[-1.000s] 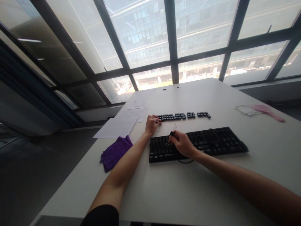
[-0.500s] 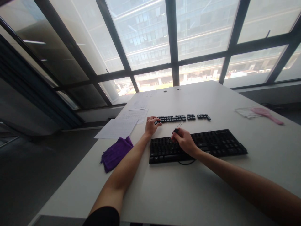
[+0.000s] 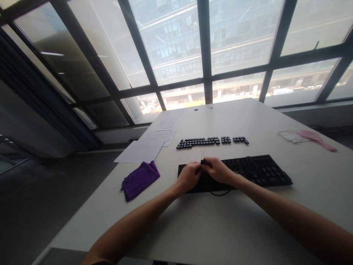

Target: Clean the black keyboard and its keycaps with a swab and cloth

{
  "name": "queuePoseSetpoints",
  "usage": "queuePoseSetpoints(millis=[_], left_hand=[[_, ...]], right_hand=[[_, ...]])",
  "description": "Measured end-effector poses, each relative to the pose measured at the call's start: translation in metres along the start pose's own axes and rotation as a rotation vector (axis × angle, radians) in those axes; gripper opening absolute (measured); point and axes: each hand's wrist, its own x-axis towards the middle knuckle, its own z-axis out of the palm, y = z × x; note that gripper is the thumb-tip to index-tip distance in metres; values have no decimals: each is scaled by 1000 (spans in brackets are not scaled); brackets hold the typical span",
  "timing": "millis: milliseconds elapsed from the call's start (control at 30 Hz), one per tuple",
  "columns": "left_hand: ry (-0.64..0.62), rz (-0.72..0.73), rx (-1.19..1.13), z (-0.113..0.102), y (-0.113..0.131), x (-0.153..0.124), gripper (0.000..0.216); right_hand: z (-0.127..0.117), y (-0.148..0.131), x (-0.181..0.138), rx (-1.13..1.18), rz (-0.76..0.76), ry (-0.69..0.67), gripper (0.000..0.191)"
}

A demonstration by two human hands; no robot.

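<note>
A black keyboard (image 3: 259,171) lies on the white table, and both hands are over its left half. My right hand (image 3: 216,170) pinches a keycap puller (image 3: 203,161) by its black middle, with thin wire prongs sticking up from it. My left hand (image 3: 189,175) is closed right beside the puller, fingertips against or very near its lower end. Whatever those left fingers hold is hidden. Behind the keyboard, loose black keycaps (image 3: 198,142) stand in rows set out like a keyboard layout.
A folded purple cloth (image 3: 141,180) lies left of the keyboard, with paper sheets (image 3: 142,149) beyond it. At the right are a pink handled object (image 3: 317,140) and a clear plastic bag (image 3: 289,136). A cable (image 3: 220,193) loops out at the keyboard's front edge. Windows stand behind the table.
My left hand has come back from the left end of the keycap rows to meet my right hand over the keyboard. The puller has turned more upright.
</note>
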Motion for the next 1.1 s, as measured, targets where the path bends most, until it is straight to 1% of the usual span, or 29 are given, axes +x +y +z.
queuePoseSetpoints(millis=[133, 200, 267, 333, 400, 467, 567, 633, 767, 867, 1000, 1100], left_hand=[[15, 15, -35, 2, -1, -1, 16], [15, 15, -52, 0, -3, -2, 17], [5, 15, -58, -2, -4, -4, 19], [-13, 21, -59, -4, -2, -6, 20], [-35, 38, -60, -8, 2, -8, 20], [-70, 66, -56, -10, 5, -9, 16], [-119, 76, -39, -12, 6, -8, 5], [-124, 44, -44, -10, 4, -7, 10], [-100, 2, -96, -5, -1, -7, 15], [-62, 21, -116, -3, -1, -7, 15], [36, 54, -89, -5, 2, -8, 20], [87, 69, -56, -5, 3, -10, 26]], right_hand=[[-1, -6, -6, -43, -58, -48, 14], [0, -7, -10, -82, -91, -40, 14], [2, -6, -14, -154, -148, -38, 14], [5, -4, -18, -244, -215, -74, 15], [7, -2, -21, -289, -248, -98, 16], [8, -2, -23, -235, -203, -56, 15], [8, -1, -23, -45, -44, 39, 14], [7, 0, -21, 43, 36, 68, 13], [4, 3, -18, 149, 133, 103, 15], [4, 4, -18, 155, 123, 129, 15], [6, 2, -19, 110, 90, 203, 15], [8, 3, -19, 175, 103, 180, 13]])
